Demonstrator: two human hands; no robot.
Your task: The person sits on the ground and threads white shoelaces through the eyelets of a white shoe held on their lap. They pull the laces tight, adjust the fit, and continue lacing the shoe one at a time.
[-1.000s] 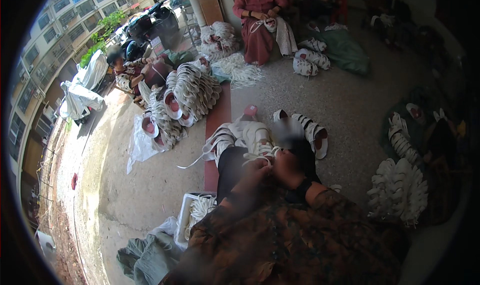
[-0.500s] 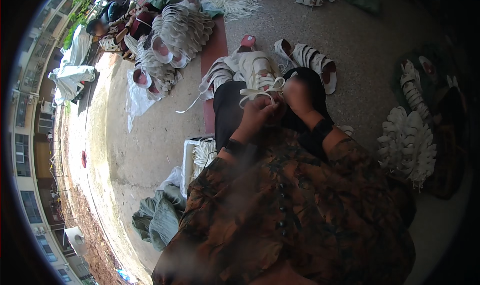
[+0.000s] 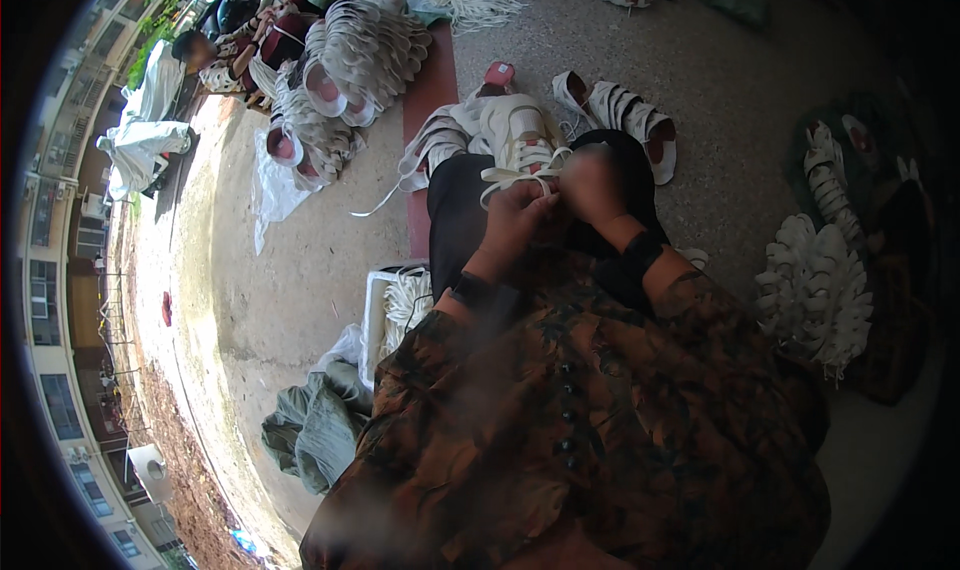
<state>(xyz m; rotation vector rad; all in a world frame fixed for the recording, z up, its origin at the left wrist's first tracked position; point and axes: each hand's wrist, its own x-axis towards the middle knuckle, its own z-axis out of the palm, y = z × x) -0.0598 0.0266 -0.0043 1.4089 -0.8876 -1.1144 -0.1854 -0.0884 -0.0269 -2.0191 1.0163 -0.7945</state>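
A white shoe upper [image 3: 520, 125] with laces across its front lies between my knees, toe pointing away from me. A flat white shoelace [image 3: 498, 177] loops out over its near end. My left hand [image 3: 517, 215] is closed, thumb and forefinger pinching the lace. Close beside it, my right hand [image 3: 592, 188] is curled at the lace as well; it is blurred, and its fingertips are partly hidden. Behind the upper sits a red piece [image 3: 499, 74]. Nested white uppers [image 3: 440, 142] rest just left of it, with a loose lace trailing.
A row of nested uppers [image 3: 630, 115] lies right of my knees. Large stacks [image 3: 365, 55] stand far left near a seated person [image 3: 240, 65]. A white box of laces [image 3: 378, 315] and a green cloth [image 3: 318, 425] are at my left. More laced uppers [image 3: 815, 290] lie right.
The lace end that stuck up beside my right hand no longer shows. Both hands remain close together at the lace loops, with the right shifted slightly. The view has moved a little.
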